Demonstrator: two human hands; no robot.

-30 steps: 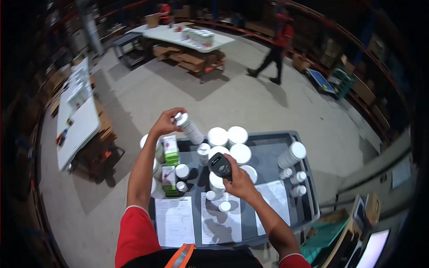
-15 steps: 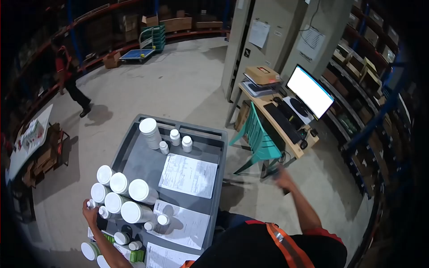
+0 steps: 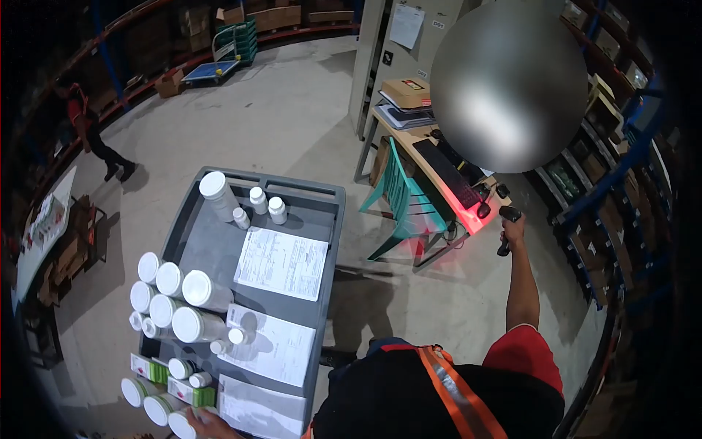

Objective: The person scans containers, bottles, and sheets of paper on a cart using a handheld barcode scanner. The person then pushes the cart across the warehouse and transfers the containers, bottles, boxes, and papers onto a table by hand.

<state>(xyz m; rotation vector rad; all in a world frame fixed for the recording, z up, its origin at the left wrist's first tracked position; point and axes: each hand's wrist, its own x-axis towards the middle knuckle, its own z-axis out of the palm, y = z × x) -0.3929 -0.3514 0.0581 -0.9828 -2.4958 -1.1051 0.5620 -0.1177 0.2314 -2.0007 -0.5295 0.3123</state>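
My right hand [image 3: 514, 233] is wrapped round the grip of a black handheld barcode scanner [image 3: 510, 214], held out beside the desk's near corner. Red light falls on that corner and on the chair. At the bottom edge, my left hand [image 3: 212, 426] is against a white-lidded jar [image 3: 181, 423] on the grey cart [image 3: 208, 252]. The frame cuts this hand off, so its grip is unclear. Several large white jars [image 3: 194, 324] and smaller white bottles [image 3: 236, 336] stand on the cart's left side. Green-and-white boxes [image 3: 191, 391] lie among the nearer jars.
Printed sheets [image 3: 281, 262] lie along the cart's right side. A green plastic chair [image 3: 406, 194] stands at the wooden desk [image 3: 398, 132], which holds a keyboard [image 3: 446, 174]. A round blur covers the monitor's area. Another person [image 3: 91, 132] walks at far left, near shelving.
My right hand has moved up and forward with the scanner, and red light now shows. My left hand has left the small bottle at the cart's left edge and moved to the nearer jars.
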